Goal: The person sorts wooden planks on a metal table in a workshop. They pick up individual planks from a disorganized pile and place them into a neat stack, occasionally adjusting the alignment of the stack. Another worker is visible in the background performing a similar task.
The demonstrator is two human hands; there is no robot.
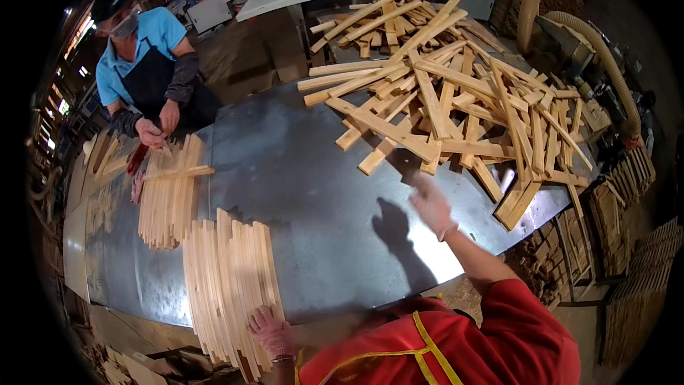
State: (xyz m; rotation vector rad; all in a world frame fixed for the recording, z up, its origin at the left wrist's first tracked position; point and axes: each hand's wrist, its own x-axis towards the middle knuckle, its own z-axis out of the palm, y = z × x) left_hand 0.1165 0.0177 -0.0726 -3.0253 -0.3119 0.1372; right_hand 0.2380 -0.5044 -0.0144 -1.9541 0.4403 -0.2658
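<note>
Head view: aligned wooden strips [231, 285] on worktop [313, 192] are touched by left hand [271, 331], loosely open; nothing visibly held by blurred right hand [431, 205], opening unclear. Alignment judged partly done; jumbled strips [477, 148] are left.

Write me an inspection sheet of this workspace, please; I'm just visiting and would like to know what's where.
Surface: grey metal table, shiny, with bright reflections.
Job's things: jumbled heap of wooden strips at the far right; a near row and a far row of strips laid side by side at the left.
Clutter: one strip lies across the far row.
Hands: left hand rests on the near row's near end, fingers spread; right hand is by the heap's near edge, too blurred to tell if it touches anything.
Cables: nothing seen.
Surroundings: co-worker at the far left; ribbed hose at the right.
</note>
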